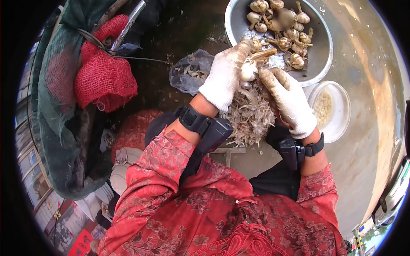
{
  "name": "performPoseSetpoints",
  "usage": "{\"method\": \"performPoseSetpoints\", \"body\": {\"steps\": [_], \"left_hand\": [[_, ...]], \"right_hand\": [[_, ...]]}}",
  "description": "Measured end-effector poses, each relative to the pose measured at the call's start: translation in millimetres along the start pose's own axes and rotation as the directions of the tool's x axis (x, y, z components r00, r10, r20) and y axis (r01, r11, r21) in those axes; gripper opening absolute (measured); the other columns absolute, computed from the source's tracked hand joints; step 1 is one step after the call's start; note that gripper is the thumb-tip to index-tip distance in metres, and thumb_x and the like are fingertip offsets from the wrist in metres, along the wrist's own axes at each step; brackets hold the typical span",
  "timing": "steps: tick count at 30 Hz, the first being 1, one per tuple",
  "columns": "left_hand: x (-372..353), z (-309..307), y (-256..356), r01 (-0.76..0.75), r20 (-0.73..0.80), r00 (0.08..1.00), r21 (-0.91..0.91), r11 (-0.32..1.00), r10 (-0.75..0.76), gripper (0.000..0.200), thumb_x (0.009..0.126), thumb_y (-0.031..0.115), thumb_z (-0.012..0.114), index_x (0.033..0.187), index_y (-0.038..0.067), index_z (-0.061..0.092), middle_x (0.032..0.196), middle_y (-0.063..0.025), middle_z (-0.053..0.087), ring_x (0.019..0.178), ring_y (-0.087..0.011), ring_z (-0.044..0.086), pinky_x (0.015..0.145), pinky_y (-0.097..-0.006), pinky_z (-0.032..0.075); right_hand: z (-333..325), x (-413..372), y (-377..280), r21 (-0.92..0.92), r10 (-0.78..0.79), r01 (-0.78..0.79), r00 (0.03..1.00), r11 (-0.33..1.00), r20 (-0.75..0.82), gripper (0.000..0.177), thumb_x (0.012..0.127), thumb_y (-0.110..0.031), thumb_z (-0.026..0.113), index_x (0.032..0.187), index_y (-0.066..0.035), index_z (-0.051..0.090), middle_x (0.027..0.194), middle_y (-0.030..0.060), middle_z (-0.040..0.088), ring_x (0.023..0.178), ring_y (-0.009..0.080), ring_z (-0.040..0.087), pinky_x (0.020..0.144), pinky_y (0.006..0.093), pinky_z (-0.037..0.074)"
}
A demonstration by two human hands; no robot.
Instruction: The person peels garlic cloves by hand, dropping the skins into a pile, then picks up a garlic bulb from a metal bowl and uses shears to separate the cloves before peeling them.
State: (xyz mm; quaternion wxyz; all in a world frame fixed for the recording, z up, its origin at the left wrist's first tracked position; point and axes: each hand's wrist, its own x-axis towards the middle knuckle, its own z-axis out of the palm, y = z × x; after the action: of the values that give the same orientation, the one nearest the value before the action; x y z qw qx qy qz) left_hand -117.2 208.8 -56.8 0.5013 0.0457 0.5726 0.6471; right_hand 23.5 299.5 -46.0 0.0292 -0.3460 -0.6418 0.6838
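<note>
My left hand (225, 73), in a white knit glove with dirt-stained fingers, grips a garlic bulb (247, 72) whose dry stem points to the right. From the other side my right hand (290, 100), gloved the same way, has its fingers curled in against the bulb; what its fingertips pinch is partly hidden. Below both hands lies a heap of papery garlic skins (252, 113) on the ground. Just beyond them a metal basin (323, 64) holds several whole garlic bulbs (294, 36) with stems.
A white plastic tub (344, 112) with peeled cloves stands right of my right hand. At the left, a clear plastic bag (183, 83) holds some cloves. Farther left hang a red mesh sack (106, 81) and green netting (55, 111). A vehicle (393, 196) shows at the right edge.
</note>
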Motion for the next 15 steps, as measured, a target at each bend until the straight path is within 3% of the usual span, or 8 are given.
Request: {"method": "performPoseSetpoints", "body": {"steps": [3, 13, 15], "left_hand": [[-2.1, 2.8, -2.7, -0.026, -0.011, 1.0, -0.029, 0.999, 0.026, 0.032, 0.098, 0.031, 0.052, 0.111, 0.003, 0.06, 0.086, -0.0024, 0.062, 0.066, -0.0065, 0.056, 0.053, -0.02, 0.045], [-0.7, 2.6, -5.7, -0.032, -0.03, 0.999, 0.057, 0.998, 0.034, 0.03, 0.096, 0.035, 0.053, 0.1, 0.006, 0.06, 0.075, -0.0008, 0.061, 0.054, -0.0074, 0.054, 0.044, -0.0208, 0.042], [-0.9, 0.5, -4.0, 0.061, -0.047, 0.997, -0.02, 0.998, -0.062, 0.033, 0.095, 0.039, 0.052, 0.095, 0.007, 0.059, 0.071, -0.001, 0.06, 0.051, -0.0077, 0.053, 0.041, -0.0213, 0.04]], "right_hand": [[0.8, -0.9, -3.9, -0.043, 0.038, -0.037, 0.999, 0.998, 0.012, 0.034, 0.095, -0.03, 0.055, 0.104, 0.002, 0.064, 0.091, 0.0083, 0.065, 0.083, 0.0105, 0.056, 0.074, 0.0279, 0.045], [4.0, -2.5, -0.2, 0.085, 0.039, -0.045, 0.997, 0.995, 0.067, 0.037, 0.096, -0.031, 0.054, 0.109, 0.002, 0.062, 0.095, 0.0067, 0.065, 0.087, 0.0096, 0.056, 0.078, 0.0271, 0.045], [3.6, -1.6, 0.6, 0.128, 0.042, -0.051, 0.997, 0.99, 0.07, 0.037, 0.096, -0.032, 0.054, 0.109, 0.002, 0.062, 0.095, 0.0065, 0.065, 0.087, 0.0094, 0.056, 0.078, 0.027, 0.045]]}}
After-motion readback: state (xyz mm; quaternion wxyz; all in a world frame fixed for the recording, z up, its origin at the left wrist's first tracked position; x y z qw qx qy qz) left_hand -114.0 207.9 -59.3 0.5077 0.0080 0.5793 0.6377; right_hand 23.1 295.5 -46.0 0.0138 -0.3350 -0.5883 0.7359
